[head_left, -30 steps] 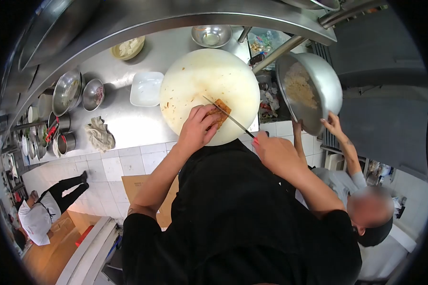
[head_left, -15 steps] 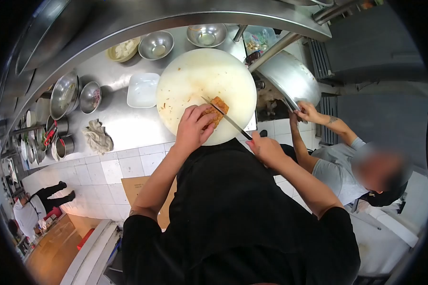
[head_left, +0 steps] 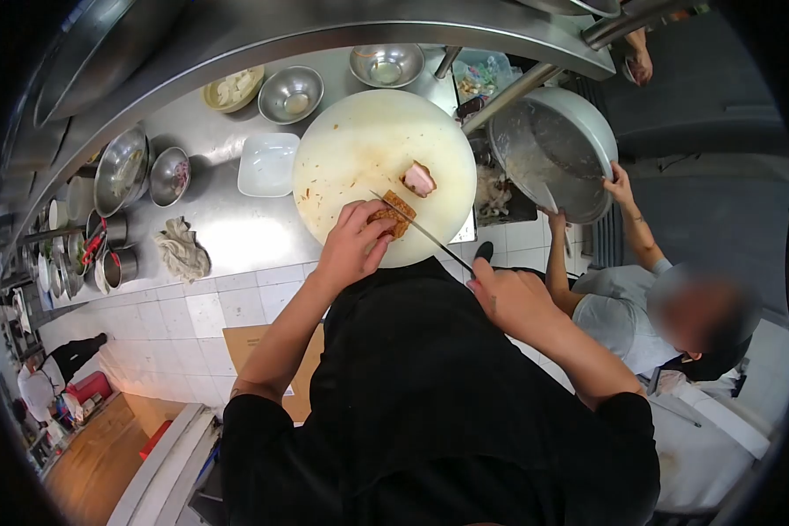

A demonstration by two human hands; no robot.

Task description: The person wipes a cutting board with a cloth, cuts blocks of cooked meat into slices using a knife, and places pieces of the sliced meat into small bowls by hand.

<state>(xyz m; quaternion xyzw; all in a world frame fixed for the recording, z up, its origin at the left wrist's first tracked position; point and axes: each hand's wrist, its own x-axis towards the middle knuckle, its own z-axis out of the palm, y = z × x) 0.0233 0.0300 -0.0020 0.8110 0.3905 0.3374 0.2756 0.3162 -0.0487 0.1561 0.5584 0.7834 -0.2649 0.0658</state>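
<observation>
A round white cutting board [head_left: 342, 131] lies below me with brown crumbs on it. My left hand [head_left: 356, 238] is closed on a block of brown-crusted roast pork [head_left: 400, 209], its fingertips curled over the near part. In my right hand [head_left: 510, 294] is the dark handle of a kitchen knife [head_left: 425, 232], gripped in a fist. The long blade runs across the top of the pork, close to my left fingertips. A cut slice of pork [head_left: 419, 179] lies apart on the board, its pale pink inside facing up.
A white square dish [head_left: 268, 165] stands left of the board, with steel bowls [head_left: 291, 95] behind. A crumpled cloth [head_left: 182, 250] lies on the steel counter [head_left: 228, 237]. At right, a co-worker [head_left: 618, 302] holds a big metal pot [head_left: 600, 131]. A steel shelf [head_left: 368, 33] overhangs the far side.
A slice has come off the pork and now lies farther out on the board. The knife is on the shortened block. The co-worker's pot has turned, its inside now showing.
</observation>
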